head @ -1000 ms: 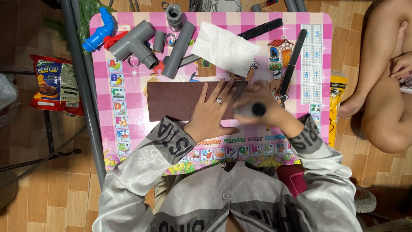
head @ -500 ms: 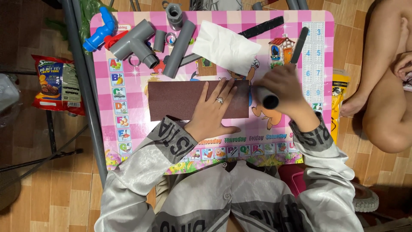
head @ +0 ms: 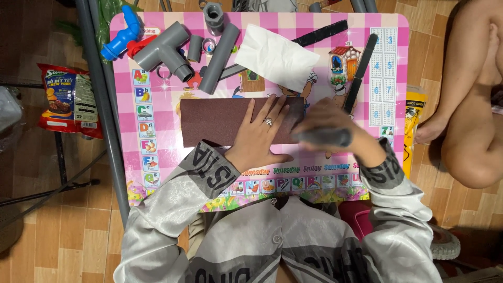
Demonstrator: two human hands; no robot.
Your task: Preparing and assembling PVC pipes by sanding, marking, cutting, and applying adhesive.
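While the left hand presses spread flat on the sandpaper sheet, the right hand grips a blurred, probably grey pipe lying crosswise at the sheet's right end.

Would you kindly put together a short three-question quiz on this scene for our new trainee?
1. True or false: the left hand lies flat on the sandpaper.
2. What does the right hand grip? A) the blue tap B) a grey pipe piece C) the white cloth
3. Fill in: the white cloth lies on the ____ of the table, beyond the sandpaper.

Key
1. True; its fingers are spread on the sheet's right part.
2. B; the pipe piece is blurred, lying across the sheet's right end.
3. Far side, beside the grey tee fitting.
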